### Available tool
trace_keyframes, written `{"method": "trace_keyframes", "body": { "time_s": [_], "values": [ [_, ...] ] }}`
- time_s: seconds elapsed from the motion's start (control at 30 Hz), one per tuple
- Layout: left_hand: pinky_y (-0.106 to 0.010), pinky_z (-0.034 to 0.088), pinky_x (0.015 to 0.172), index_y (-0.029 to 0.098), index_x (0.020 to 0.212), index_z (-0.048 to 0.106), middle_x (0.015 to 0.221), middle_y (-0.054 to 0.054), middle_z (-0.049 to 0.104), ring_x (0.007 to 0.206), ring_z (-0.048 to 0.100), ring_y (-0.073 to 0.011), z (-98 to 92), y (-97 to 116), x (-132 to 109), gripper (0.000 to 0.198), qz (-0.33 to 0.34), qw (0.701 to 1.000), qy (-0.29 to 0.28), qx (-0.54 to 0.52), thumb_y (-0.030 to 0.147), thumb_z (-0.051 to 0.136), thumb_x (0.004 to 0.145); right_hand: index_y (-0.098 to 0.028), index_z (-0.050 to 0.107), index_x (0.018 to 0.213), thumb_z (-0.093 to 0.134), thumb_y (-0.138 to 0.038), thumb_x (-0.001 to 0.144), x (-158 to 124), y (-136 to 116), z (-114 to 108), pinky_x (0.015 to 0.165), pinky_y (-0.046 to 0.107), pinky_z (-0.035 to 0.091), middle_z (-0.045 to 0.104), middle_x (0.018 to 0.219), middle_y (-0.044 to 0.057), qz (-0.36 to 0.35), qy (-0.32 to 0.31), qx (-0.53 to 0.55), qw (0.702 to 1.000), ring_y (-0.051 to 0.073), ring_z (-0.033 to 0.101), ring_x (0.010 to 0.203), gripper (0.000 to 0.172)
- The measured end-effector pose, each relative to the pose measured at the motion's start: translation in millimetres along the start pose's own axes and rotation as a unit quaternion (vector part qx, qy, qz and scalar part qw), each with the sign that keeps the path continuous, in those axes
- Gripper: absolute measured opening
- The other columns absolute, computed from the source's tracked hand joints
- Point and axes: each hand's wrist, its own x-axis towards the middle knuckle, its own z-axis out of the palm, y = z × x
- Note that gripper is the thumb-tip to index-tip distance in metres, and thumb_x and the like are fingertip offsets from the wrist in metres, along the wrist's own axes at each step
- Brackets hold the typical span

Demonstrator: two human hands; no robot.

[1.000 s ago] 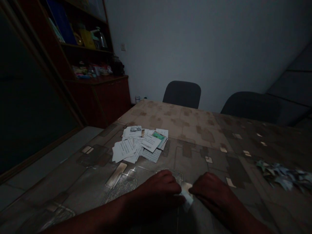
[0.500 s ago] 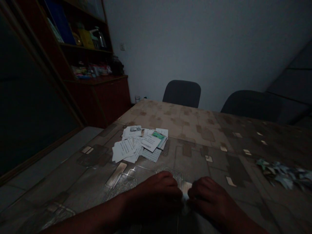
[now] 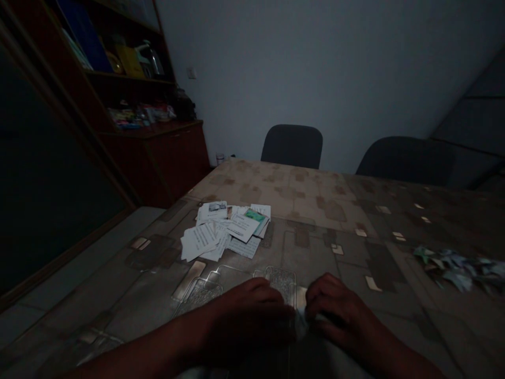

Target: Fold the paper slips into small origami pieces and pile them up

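Near the table's front edge, my left hand [image 3: 262,316] and my right hand [image 3: 341,313] face each other with a narrow gap between them. Both have curled, closed fingers. A small pale piece of paper [image 3: 302,322] shows dimly in the gap, and a white edge of it is visible at my right fingers. Most of the paper is hidden by the hands and the dark. Beyond my left hand lies a loose pile of printed paper cards [image 3: 201,239], a green one on top at its right side.
The table [image 3: 315,205] has a brown patterned cover. Several crumpled or folded papers [image 3: 457,268] lie at the right. Two grey chairs [image 3: 292,146] stand along the far side. A dark red cabinet [image 3: 177,158] with loaded shelves is at the left.
My right hand has turned slightly and its fingers have loosened a little around the paper. My left hand's fingers have flattened somewhat. The camera view has shifted slightly; the cards lie as before.
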Motion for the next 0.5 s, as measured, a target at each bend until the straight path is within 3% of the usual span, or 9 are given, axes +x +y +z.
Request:
{"method": "trace_keyframes", "body": {
  "time_s": [0.13, 0.3, 0.5],
  "values": [
    [-0.035, 0.038, 0.095, 0.024, 0.107, 0.058, 0.104, -0.002, 0.065, 0.093, 0.056, -0.0181, 3.6, 5.5, -3.3, 0.022, -0.020, 0.998, 0.018, 0.049, 0.014, 0.061, 0.088, -0.021, 0.065, 0.079, 0.063, -0.007, 0.084, 2.2, -3.8, -1.3, 0.077, 0.032, 0.045, 0.064, 0.086, 0.001, 0.029, -0.006, -0.012, 0.999, 0.018, 0.060, 0.088, 0.015],
    [-0.035, 0.039, 0.096, 0.024, 0.113, 0.058, 0.113, -0.003, 0.063, 0.098, 0.054, -0.0189, 0.1, 6.0, -3.0, 0.024, 0.010, 0.997, 0.024, 0.066, 0.020, 0.061, 0.090, -0.021, 0.065, 0.077, 0.067, -0.012, 0.085, 4.6, -7.5, -2.0, 0.077, 0.033, 0.042, 0.064, 0.084, 0.001, 0.066, -0.015, -0.018, 0.998, 0.019, 0.059, 0.087, 0.012],
    [-0.034, 0.041, 0.092, 0.024, 0.110, 0.060, 0.110, -0.003, 0.064, 0.097, 0.054, -0.0187, 1.2, 5.6, -2.2, 0.020, 0.009, 0.997, 0.043, 0.070, 0.021, 0.061, 0.091, -0.020, 0.063, 0.076, 0.068, -0.001, 0.076, 7.7, -8.4, 1.8, 0.077, 0.032, 0.040, 0.064, 0.083, -0.001, 0.108, -0.016, -0.029, 0.994, 0.018, 0.057, 0.085, 0.020]
  ]
}}
